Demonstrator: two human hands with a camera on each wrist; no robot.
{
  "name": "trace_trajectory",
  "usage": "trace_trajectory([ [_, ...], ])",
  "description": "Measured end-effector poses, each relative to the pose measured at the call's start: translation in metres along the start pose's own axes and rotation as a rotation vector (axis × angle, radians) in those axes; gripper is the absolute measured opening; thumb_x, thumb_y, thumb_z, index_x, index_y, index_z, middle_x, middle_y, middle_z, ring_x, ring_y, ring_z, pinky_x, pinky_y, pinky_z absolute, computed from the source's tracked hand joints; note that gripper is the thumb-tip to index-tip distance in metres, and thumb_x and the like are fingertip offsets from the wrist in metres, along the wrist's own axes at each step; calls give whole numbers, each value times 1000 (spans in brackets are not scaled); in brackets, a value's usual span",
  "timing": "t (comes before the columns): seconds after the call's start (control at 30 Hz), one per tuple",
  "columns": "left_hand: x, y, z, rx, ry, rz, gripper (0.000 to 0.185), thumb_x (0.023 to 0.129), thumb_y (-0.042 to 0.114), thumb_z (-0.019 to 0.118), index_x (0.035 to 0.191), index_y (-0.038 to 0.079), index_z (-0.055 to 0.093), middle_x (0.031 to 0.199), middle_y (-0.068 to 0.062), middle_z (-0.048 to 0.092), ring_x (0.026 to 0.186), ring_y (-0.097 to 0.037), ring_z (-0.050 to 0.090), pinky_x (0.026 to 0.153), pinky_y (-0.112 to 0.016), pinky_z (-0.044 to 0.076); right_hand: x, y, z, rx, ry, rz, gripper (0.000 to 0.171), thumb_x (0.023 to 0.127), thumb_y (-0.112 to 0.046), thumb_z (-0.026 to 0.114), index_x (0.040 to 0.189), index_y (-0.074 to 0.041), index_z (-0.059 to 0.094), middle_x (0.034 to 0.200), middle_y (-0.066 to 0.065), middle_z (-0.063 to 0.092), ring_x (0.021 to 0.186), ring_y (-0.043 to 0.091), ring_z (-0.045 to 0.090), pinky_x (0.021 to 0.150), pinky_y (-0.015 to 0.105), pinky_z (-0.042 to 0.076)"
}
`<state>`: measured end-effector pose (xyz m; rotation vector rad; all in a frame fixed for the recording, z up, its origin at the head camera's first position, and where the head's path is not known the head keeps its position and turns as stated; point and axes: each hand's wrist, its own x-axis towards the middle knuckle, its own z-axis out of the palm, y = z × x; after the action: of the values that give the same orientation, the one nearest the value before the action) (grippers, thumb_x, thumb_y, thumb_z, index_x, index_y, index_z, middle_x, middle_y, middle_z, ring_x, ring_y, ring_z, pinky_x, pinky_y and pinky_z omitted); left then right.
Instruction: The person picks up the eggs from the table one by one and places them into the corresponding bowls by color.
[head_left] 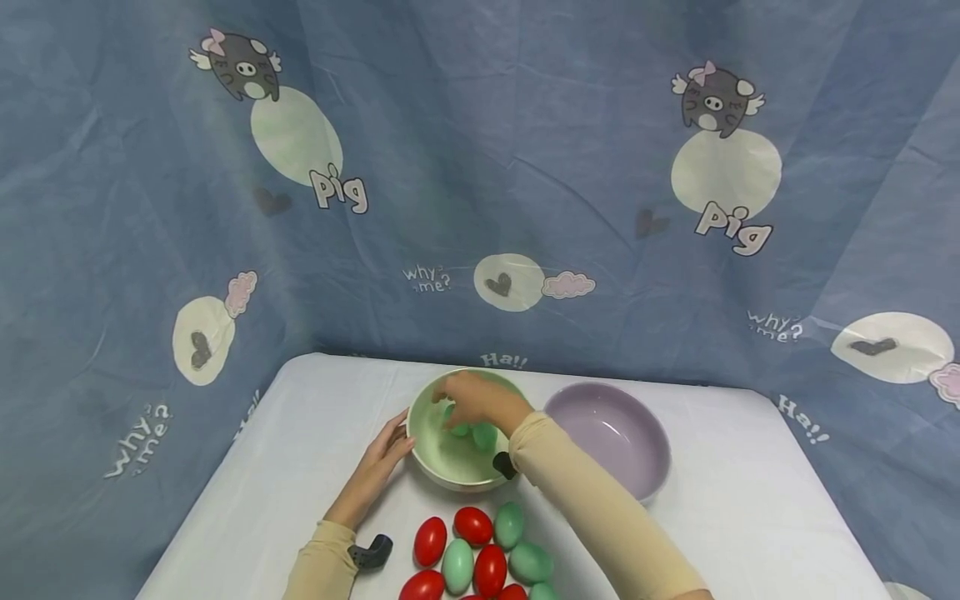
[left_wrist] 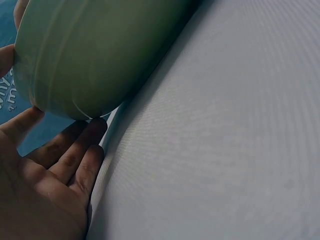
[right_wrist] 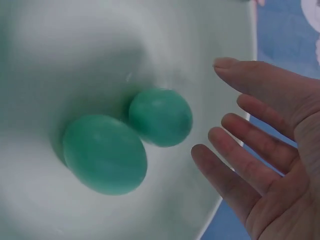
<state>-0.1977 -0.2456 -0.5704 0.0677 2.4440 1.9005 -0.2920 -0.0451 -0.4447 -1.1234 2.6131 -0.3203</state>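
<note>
A light green bowl (head_left: 442, 462) stands on the white table. Straight fingertips of my left hand (head_left: 382, 457) touch its left side; in the left wrist view the fingers (left_wrist: 75, 160) meet the lower wall of the bowl (left_wrist: 100, 60). Over the bowl's inside hovers my right hand (head_left: 476, 400), fingers loosely spread and holding nothing. Two green eggs lie in the bowl side by side: a nearer egg (right_wrist: 105, 155) and another egg (right_wrist: 161, 117) close to the right fingertips. In the head view the right hand partly covers them.
A purple bowl (head_left: 637, 442) sits right of the green one, partly behind the right forearm. Several red eggs (head_left: 431, 542) and green eggs (head_left: 531, 562) lie at the table's front, between the arms. A blue patterned curtain (head_left: 420, 208) hangs behind the table.
</note>
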Motion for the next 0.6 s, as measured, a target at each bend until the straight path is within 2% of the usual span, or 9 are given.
trace_trajectory([
  [0.3,-1,-1,-1,-4,5,-11,61,105,41,58,160,25,36,157,-14,51,148,-34,47,125,-55,34,-31,-1,-7,42,122,-69,44,88,-25,84,129,-13,71,130,1,72,122,17,67,107,30,54],
  [0.4,-2,-1,-2,-5,9,-17,61,105,40,58,160,25,37,158,-14,50,148,-34,46,125,-55,34,-43,1,-7,79,160,-98,44,89,-25,83,128,-11,71,129,3,73,120,20,68,102,31,57],
  [0.6,-2,1,0,-15,9,-5,59,105,37,58,159,25,38,157,-15,51,148,-35,46,125,-58,33,-71,5,-2,246,192,-151,42,88,-15,83,126,-2,70,126,15,72,118,31,68,94,40,63],
])
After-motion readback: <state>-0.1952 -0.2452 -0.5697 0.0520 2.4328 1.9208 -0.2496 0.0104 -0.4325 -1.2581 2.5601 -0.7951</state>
